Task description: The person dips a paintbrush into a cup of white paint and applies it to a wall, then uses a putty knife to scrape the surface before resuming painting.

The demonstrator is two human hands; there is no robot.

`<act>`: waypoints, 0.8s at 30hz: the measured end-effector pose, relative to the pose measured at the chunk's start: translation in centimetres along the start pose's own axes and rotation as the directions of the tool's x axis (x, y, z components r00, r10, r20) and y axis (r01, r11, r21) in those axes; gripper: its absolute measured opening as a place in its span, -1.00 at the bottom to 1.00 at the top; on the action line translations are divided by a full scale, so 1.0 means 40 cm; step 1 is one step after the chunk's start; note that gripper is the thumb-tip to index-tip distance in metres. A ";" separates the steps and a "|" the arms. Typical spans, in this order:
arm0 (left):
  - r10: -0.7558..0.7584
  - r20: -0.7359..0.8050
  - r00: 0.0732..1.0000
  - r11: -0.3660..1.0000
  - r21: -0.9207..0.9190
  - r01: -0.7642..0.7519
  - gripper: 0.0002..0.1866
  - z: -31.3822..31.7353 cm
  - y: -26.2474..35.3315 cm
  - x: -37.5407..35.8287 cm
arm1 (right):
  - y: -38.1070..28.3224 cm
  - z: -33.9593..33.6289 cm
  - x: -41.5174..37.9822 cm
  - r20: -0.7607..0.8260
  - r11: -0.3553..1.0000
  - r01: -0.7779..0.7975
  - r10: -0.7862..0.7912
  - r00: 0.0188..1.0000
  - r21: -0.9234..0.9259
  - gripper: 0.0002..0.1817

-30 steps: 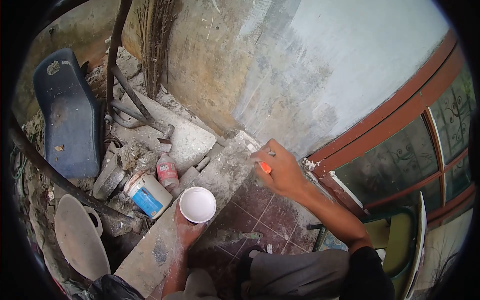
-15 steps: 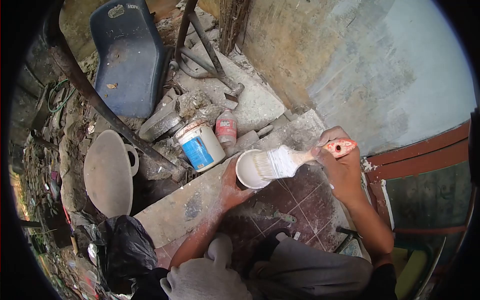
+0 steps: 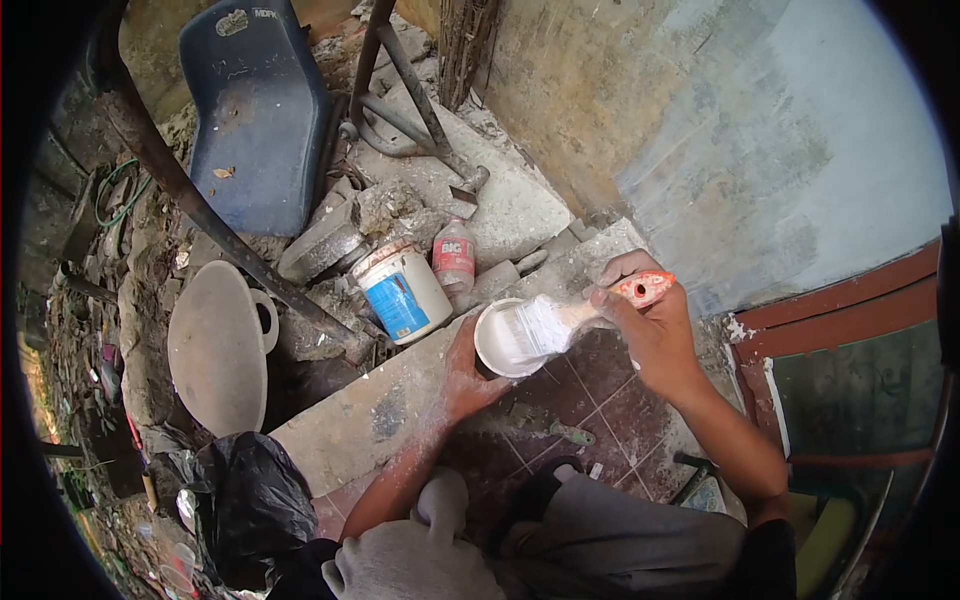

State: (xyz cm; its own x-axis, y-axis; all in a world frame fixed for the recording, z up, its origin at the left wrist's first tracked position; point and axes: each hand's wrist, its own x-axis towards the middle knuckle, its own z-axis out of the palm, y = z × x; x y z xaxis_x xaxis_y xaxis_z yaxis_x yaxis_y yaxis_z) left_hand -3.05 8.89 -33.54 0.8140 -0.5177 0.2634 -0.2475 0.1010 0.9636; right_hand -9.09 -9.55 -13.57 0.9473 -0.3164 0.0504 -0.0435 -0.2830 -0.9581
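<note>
My left hand (image 3: pixel 467 378) is wrapped round a small white cup (image 3: pixel 493 362), tilted so that its opening faces me. In my right hand (image 3: pixel 648 322) is a paintbrush (image 3: pixel 560 322) with a red-and-white handle and a white-smeared ferrule. The bristles reach into the cup, and their tips are partly hidden by its rim. A white tub (image 3: pixel 404 293) with a blue label stands just beyond the cup. Beside that tub is a clear bottle (image 3: pixel 453 258) with a red label.
A partly painted wall (image 3: pixel 740 150) rises at the right. A grey plastic seat (image 3: pixel 250 120), a rusty metal bar (image 3: pixel 185 190), a round basin (image 3: pixel 215 345) and a black plastic bag (image 3: pixel 250 500) lie to the left. A scraper (image 3: pixel 572 433) rests on the red tiles.
My right hand has moved left and pushed the brush deeper into the cup. The left hand with the cup has barely shifted.
</note>
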 end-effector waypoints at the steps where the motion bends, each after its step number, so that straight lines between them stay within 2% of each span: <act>1: 0.021 -0.004 1.000 1.000 -0.008 -0.021 -0.06 0.003 -0.004 0.003 | -0.012 -0.012 0.007 -0.025 0.990 -0.076 0.079 0.997 0.116 -0.91; 4: 0.061 -0.015 0.998 0.995 -0.080 -0.062 -0.05 0.010 -0.023 -0.005 | -0.055 -0.040 -0.002 -0.094 0.984 -0.065 0.081 0.992 0.165 -0.90; 6: 0.012 -0.037 0.999 1.000 -0.024 -0.013 -0.04 0.005 -0.015 -0.004 | -0.070 -0.053 -0.021 -0.129 0.990 -0.021 0.040 0.991 0.142 -0.90; 9: 0.030 -0.023 0.999 0.999 0.015 -0.029 -0.02 0.000 -0.017 -0.007 | -0.087 -0.062 -0.063 -0.132 0.970 0.219 -0.231 0.964 -0.101 -0.89; 10: 0.051 -0.032 0.998 0.997 0.059 -0.049 -0.02 0.000 -0.016 -0.007 | -0.085 -0.058 -0.068 -0.136 0.967 0.231 -0.245 0.960 -0.109 -0.89; 12: 0.042 -0.026 0.999 0.999 0.027 -0.042 0.03 0.003 -0.013 -0.007 | -0.081 -0.041 -0.074 -0.024 0.860 0.476 -0.488 0.872 -0.186 -0.88; 13: 0.030 -0.021 0.999 1.000 -0.008 -0.030 0.07 0.006 -0.022 -0.011 | -0.093 -0.038 -0.081 0.063 0.822 0.462 -0.469 0.881 -0.334 -0.88; 14: 0.019 -0.015 1.000 0.999 -0.042 -0.020 0.10 0.007 -0.029 -0.012 | -0.092 -0.036 -0.090 0.063 0.813 0.470 -0.479 0.875 -0.344 -0.88; 15: 0.041 -0.006 0.999 0.999 -0.017 -0.041 0.18 0.002 -0.025 -0.009 | -0.082 -0.032 -0.096 0.025 0.844 0.453 -0.466 0.884 -0.288 -0.88; 17: 0.058 -0.029 0.998 0.998 -0.008 -0.058 0.20 0.001 -0.036 -0.016 | -0.070 -0.025 -0.096 -0.067 0.873 0.466 -0.478 0.876 -0.141 -0.88; 18: 0.053 -0.051 0.997 0.999 -0.001 -0.053 0.23 0.004 -0.035 -0.020 | -0.070 -0.029 -0.096 -0.066 0.870 0.469 -0.482 0.874 -0.150 -0.88; 20: 0.034 -0.040 0.999 0.997 -0.066 -0.037 0.27 0.003 -0.027 -0.016 | -0.072 -0.040 -0.093 0.024 0.854 0.396 -0.413 0.911 -0.338 -0.89; 22: 0.097 -0.050 0.994 0.992 0.087 -0.093 0.30 -0.006 -0.017 -0.016 | -0.062 -0.044 -0.087 0.013 0.854 0.428 -0.444 0.896 -0.295 -0.90; 24: 0.092 -0.045 0.995 0.995 0.041 -0.091 0.33 -0.003 -0.014 -0.024 | -0.053 -0.046 -0.103 0.004 0.861 0.442 -0.456 0.890 -0.253 -0.90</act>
State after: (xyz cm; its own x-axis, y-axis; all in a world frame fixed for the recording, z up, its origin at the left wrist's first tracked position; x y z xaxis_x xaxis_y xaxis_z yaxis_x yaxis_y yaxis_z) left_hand -3.62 9.41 -34.33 0.8107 -0.4670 0.3531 -0.3417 0.1124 0.9331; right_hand -13.49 -9.32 -11.23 0.8642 -0.1493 0.4804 0.3007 -0.6123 -0.7312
